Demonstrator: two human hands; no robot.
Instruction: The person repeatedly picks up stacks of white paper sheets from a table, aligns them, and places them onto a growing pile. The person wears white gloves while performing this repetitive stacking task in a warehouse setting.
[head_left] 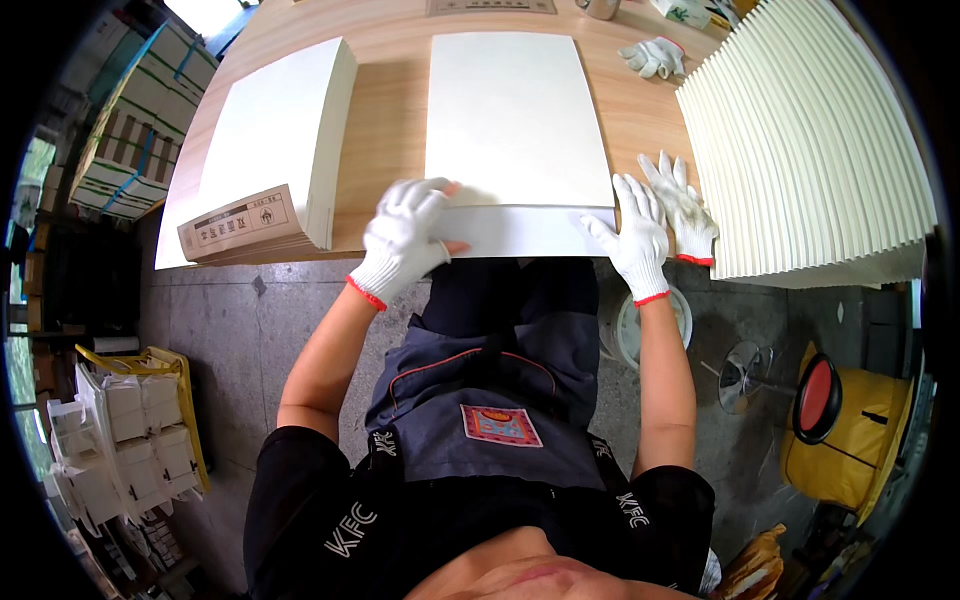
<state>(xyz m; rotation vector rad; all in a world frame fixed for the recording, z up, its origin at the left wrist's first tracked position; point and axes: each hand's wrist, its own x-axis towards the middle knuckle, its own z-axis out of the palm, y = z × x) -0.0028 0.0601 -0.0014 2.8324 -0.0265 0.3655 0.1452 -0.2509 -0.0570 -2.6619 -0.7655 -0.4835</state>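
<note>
The cream paper (515,120) lies on the tabletop (385,130), a white strip (525,234) showing along its near side, by the tabletop's edge. The left hand (402,228) has thumb and forefinger apart; the right hand (636,235) has its fingers spread. Uneven pressure could skew the paper — a tug toward the body could slip the strip over the edge.
</note>
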